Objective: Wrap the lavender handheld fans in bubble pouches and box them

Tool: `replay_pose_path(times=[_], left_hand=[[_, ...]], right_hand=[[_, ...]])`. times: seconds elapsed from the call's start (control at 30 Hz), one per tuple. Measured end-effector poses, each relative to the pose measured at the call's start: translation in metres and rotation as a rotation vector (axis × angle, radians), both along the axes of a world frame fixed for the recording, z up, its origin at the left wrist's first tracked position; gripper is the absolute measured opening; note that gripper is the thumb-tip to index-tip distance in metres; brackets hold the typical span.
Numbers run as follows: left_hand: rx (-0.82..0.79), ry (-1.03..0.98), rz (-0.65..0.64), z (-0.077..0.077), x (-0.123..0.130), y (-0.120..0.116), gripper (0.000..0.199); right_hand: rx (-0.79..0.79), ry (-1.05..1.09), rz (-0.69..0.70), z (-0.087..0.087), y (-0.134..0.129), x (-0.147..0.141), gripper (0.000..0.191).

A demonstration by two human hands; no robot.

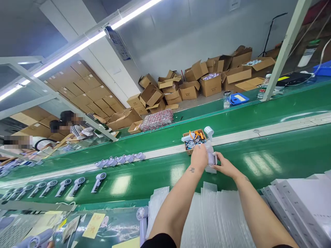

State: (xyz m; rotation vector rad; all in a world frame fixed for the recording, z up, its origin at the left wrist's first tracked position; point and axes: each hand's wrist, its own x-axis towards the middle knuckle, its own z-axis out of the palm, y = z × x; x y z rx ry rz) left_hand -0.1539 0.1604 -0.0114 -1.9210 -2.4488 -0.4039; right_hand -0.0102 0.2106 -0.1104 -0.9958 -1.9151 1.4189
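Observation:
Over the green conveyor, my left hand (pixel 199 159) is closed at the upper edge of a translucent white foam sleeve (pixel 210 169). My right hand (pixel 224 166) grips a pale lavender plastic piece (pixel 211 158) from its right side, thumb and fingers bent around it. The piece lies against the sleeve; how far it sits inside, I cannot tell. Just beyond my hands is a white round-headed part (pixel 209 131); whether it joins the held piece is unclear. Touching distance from my left hand stands a small carton (pixel 188 151) holding orange-handled pliers (pixel 193 134) and round parts.
Stacked foam sleeves (pixel 207 213) lie below my forearms, with white flat boxes (pixel 297 199) at right. Handheld fans (pixel 77 186) line the belt at left, with lavender fan heads (pixel 121 159) behind. A glass jar (pixel 227 100) stands across the belt. Other people sit far left.

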Motion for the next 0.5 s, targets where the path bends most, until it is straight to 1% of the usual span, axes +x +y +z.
replay_pose_path(times=[0.07,0.13,0.2,0.23,0.33,0.37,0.43,0.5], left_hand=[[0.025,0.075,-0.054,-0.005,0.015,0.001,0.018],[0.008,0.114,-0.136,-0.013,0.031,0.0,0.019],[-0.037,0.1,-0.2,-0.021,0.042,-0.004,0.02],[-0.055,0.073,-0.206,-0.025,0.044,-0.008,0.022],[-0.04,-0.008,-0.163,-0.036,0.037,-0.023,0.036],[-0.027,-0.016,-0.175,-0.04,0.033,-0.029,0.039],[-0.03,-0.009,-0.23,-0.048,0.027,-0.039,0.038],[-0.083,-0.01,-0.267,-0.051,0.027,-0.043,0.037]], right_hand=[[-0.002,0.001,-0.02,-0.001,0.0,0.0,0.061],[0.003,-0.019,-0.046,-0.003,-0.001,0.0,0.06],[0.013,-0.055,-0.071,-0.005,-0.001,0.002,0.054],[0.019,-0.076,-0.081,-0.005,-0.001,0.003,0.052],[0.036,-0.128,-0.084,-0.006,0.001,0.006,0.059],[0.042,-0.152,-0.08,-0.006,0.001,0.008,0.062],[0.065,-0.213,-0.084,-0.005,0.002,0.009,0.064],[0.085,-0.253,-0.098,-0.006,0.004,0.009,0.061]])
